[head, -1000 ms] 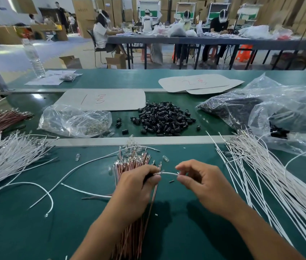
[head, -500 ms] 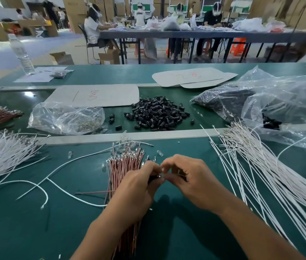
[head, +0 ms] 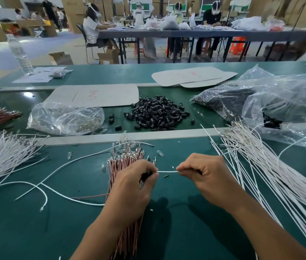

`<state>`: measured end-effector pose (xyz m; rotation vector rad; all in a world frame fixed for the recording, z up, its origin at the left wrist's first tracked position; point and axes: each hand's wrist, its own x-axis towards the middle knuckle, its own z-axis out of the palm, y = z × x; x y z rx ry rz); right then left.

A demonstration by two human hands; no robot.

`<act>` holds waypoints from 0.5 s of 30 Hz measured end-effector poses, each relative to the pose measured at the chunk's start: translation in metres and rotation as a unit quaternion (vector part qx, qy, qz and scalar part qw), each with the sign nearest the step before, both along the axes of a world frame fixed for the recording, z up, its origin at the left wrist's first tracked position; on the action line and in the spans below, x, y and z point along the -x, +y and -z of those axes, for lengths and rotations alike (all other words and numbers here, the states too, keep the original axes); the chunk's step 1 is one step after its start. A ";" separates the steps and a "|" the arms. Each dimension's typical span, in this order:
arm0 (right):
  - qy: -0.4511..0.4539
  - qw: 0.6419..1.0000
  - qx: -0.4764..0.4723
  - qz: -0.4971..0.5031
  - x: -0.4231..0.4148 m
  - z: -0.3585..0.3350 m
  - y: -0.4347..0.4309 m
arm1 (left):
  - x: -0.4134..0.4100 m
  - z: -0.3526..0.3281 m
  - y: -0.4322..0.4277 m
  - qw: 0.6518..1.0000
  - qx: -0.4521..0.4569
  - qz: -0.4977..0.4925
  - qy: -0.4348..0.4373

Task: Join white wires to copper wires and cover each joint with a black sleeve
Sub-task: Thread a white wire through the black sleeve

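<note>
My left hand [head: 135, 182] pinches a black sleeve [head: 146, 174] just above the bundle of copper wires [head: 124, 162]. A short stretch of white wire [head: 167, 171] runs taut from that sleeve to my right hand [head: 202, 175], which pinches its other end. The joint itself is hidden inside my left fingers. A heap of loose black sleeves [head: 156, 114] lies beyond the metal strip. White wires lie fanned out at the right [head: 260, 166] and heaped at the left [head: 2, 156].
A clear bag of small metal parts [head: 64, 119] sits left of the sleeve heap, and large plastic bags [head: 270, 106] crowd the right. Loose white wires [head: 45, 186] curl across the green mat [head: 167, 222]. Cardboard sheets [head: 96, 95] and a water bottle [head: 20, 53] stand farther back.
Half a second ago my two hands were pressed together at the joint. My right hand has since drawn away to the right, exposing a short length of white wire between them.
</note>
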<state>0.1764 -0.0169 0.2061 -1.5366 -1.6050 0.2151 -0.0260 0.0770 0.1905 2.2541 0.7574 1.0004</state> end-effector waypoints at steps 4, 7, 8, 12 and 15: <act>-0.057 0.997 -0.026 -0.045 0.018 0.005 0.007 | -0.008 -0.001 -0.008 0.998 -0.035 0.038 0.028; 0.099 0.995 0.018 -0.030 0.017 0.009 0.006 | -0.008 0.001 -0.005 1.000 -0.017 0.005 0.002; 0.147 0.988 0.028 -0.036 0.015 0.009 0.004 | -0.007 0.001 -0.004 1.000 -0.005 -0.005 -0.007; 0.160 0.986 0.031 -0.035 0.016 0.008 0.001 | -0.008 0.001 -0.005 1.000 0.010 -0.002 -0.010; 0.123 0.991 0.045 -0.026 0.024 0.010 0.004 | -0.010 -0.001 -0.009 1.000 0.004 0.010 -0.013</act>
